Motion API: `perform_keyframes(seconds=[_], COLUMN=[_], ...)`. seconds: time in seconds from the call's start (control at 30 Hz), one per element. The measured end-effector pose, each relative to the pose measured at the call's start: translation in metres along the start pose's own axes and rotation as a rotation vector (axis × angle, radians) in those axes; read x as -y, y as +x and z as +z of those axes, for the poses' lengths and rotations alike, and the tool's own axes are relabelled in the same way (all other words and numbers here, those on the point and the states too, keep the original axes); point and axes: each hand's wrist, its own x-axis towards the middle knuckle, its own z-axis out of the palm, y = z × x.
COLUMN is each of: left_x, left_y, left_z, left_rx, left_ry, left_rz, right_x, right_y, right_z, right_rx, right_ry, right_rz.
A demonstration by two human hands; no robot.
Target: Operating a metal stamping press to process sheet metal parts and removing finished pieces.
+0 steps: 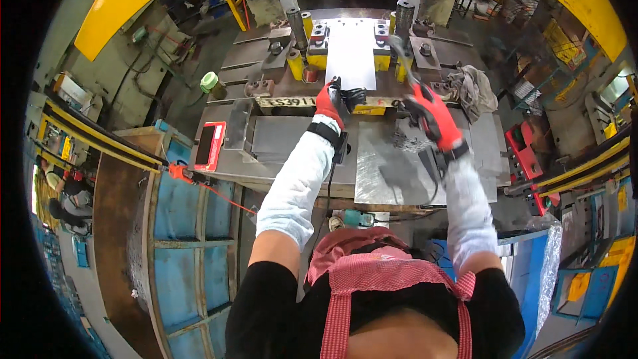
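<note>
A: Eyes on the white rectangular sheet (352, 60), lying flat on the dark steel die (292, 90), its long sides running away from the person!

B: And here's the left hand in its red-and-black glove (334, 100), right at the sheet's near-left corner. Fingers partly curled; whether that grip has hold of the edge, I can't tell.

A: Over to the right hand in its red-and-black glove (432, 116), right of the sheet's near end and blurred. Its grip is closed around a slim grey tool (401, 53), which slants up beside the sheet's right edge.

B: Yellow cylindrical posts (295, 64) flank the sheet on both sides. Farther right of it, a crumpled grey cloth (473, 93).

A: On the near side of the sheet, on the grey metal surface (276, 170), a shiny flat metal plate (372, 187) sits to the right.

B: Well left of the sheet, a flat red-edged rectangular panel (210, 147); beyond that, a green-lidded container (210, 82).
</note>
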Motion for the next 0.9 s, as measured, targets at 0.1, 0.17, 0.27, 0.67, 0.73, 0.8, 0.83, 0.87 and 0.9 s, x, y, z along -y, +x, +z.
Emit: perform_keyframes(seconds=[0.1, 0.17, 0.27, 0.67, 0.73, 0.8, 0.83, 0.87, 0.9], left_x=[0.001, 0.007, 0.007, -0.001, -0.010, -0.006, -0.008, -0.005, -0.001], left_y=[0.004, 0.002, 0.009, -0.002, -0.002, 0.003, 0.009, 0.009, 0.006], left_z=[-0.004, 0.010, 0.002, -0.001, 0.003, -0.010, -0.013, -0.008, -0.005], left_rx=[-0.010, -0.057, 0.015, 0.052, -0.009, 0.047, 0.080, 0.079, 0.072], left_ry=[-0.011, -0.026, -0.021, 0.051, 0.025, -0.039, -0.065, -0.052, -0.040], left_rz=[-0.037, -0.113, -0.145, -0.116, -0.173, -0.224, -0.231, -0.183, -0.135], right_x=[0.003, -0.010, -0.035, -0.078, -0.094, -0.117, -0.125, -0.119, -0.111], right_y=[0.086, 0.130, 0.163, -0.140, -0.148, -0.156, -0.152, -0.147, -0.146], right_z=[0.012, 0.009, -0.001, -0.033, -0.025, -0.022, -0.020, -0.017, -0.015], right_rx=[0.208, 0.144, 0.170, -0.229, -0.241, -0.270, -0.273, -0.316, -0.355], right_ry=[0.272, 0.329, 0.236, 0.421, 0.380, 0.308, 0.273, 0.306, 0.339], right_rz=[0.127, 0.288, 0.319, 0.497, 0.611, 0.637, 0.633, 0.629, 0.631])
